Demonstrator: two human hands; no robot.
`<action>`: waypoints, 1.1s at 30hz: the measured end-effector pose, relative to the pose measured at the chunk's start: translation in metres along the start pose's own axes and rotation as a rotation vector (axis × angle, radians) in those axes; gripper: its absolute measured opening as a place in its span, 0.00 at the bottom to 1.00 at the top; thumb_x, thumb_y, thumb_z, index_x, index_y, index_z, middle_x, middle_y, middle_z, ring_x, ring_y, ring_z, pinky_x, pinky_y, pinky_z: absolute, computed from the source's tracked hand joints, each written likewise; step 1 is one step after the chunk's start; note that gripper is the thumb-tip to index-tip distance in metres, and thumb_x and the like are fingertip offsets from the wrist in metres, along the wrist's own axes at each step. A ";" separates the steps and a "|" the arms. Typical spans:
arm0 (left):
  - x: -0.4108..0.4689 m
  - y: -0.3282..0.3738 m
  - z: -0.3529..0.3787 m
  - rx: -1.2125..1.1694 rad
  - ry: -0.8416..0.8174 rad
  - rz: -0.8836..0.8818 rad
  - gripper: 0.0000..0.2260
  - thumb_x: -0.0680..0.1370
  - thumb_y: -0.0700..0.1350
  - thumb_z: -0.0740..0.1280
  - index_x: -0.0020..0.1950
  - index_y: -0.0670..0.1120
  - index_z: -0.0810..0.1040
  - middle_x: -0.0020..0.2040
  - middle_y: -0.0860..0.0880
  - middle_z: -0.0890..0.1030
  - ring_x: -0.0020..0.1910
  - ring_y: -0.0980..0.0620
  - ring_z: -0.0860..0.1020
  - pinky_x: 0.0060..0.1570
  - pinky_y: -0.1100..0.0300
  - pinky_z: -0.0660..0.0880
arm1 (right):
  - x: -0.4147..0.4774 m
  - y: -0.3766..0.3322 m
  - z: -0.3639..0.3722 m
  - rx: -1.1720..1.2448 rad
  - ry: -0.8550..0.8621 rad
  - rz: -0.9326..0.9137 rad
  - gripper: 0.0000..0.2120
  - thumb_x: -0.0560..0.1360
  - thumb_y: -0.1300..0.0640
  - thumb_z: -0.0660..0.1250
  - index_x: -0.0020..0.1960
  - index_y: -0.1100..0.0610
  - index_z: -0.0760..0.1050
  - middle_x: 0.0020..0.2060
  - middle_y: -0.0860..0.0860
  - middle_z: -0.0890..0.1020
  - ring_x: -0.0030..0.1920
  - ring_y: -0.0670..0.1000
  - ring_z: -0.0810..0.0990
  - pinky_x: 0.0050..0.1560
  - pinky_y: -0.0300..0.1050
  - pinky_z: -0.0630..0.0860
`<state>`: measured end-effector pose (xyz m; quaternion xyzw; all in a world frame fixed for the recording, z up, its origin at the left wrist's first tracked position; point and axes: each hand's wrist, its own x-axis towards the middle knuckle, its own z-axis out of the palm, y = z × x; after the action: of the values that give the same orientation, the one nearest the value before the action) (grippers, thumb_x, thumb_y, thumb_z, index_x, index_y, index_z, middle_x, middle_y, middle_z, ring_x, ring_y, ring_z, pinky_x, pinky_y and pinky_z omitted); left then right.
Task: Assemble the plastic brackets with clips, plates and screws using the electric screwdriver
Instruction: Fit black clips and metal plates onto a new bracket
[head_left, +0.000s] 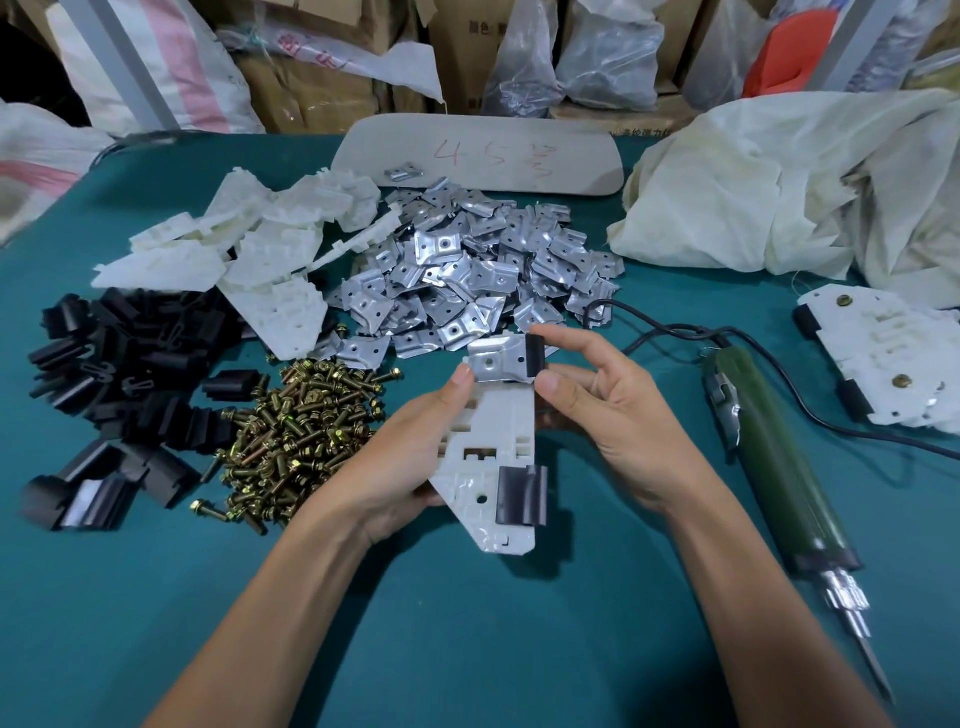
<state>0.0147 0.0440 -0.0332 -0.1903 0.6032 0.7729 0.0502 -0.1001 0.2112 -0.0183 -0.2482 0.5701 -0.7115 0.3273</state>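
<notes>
Crumpled white sack (779, 182) at the table's (467, 649) far right, contents not visible; spare plates (467, 260), clips (119, 364) and screws (301, 431) lie in loose piles. White bracket (488, 452) held above table centre, long axis near-to-far, tapered end toward the person, metal plate (493, 358) on the far end. Left hand (410, 462) grips its left edge; right hand (613, 410) pinches the black clip (535, 356) beside that plate.

My left forearm (280, 597) and right forearm (763, 587) are bare all the way down to the wrists, lean and smooth. My left grip (410, 457) and right grip (613, 415) are bare hands with slim fingers (582, 340) and short, plain, rounded nails — the thumbnails (461, 375) show clearest.
</notes>
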 end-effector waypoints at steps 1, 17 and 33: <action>0.001 0.000 0.000 0.005 0.006 0.002 0.26 0.72 0.73 0.64 0.59 0.57 0.84 0.59 0.45 0.85 0.60 0.37 0.81 0.63 0.34 0.73 | 0.000 0.000 0.000 0.006 -0.004 0.000 0.20 0.77 0.57 0.69 0.68 0.54 0.74 0.52 0.59 0.87 0.47 0.53 0.86 0.53 0.45 0.82; 0.001 -0.003 0.002 -0.009 0.009 0.017 0.30 0.71 0.75 0.64 0.63 0.57 0.82 0.63 0.33 0.78 0.60 0.32 0.76 0.58 0.34 0.67 | 0.000 0.002 -0.002 -0.070 0.009 0.007 0.22 0.72 0.58 0.73 0.65 0.54 0.73 0.52 0.56 0.88 0.49 0.53 0.87 0.52 0.42 0.81; 0.001 0.016 0.000 0.956 0.430 0.364 0.15 0.81 0.62 0.60 0.56 0.56 0.79 0.48 0.61 0.80 0.46 0.65 0.75 0.46 0.62 0.72 | 0.006 0.012 -0.022 -0.081 0.081 0.200 0.11 0.81 0.60 0.69 0.62 0.59 0.78 0.42 0.60 0.86 0.37 0.53 0.83 0.40 0.42 0.82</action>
<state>0.0090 0.0393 -0.0194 -0.1925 0.9066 0.3531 -0.1275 -0.1174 0.2192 -0.0352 -0.1741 0.6330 -0.6612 0.3630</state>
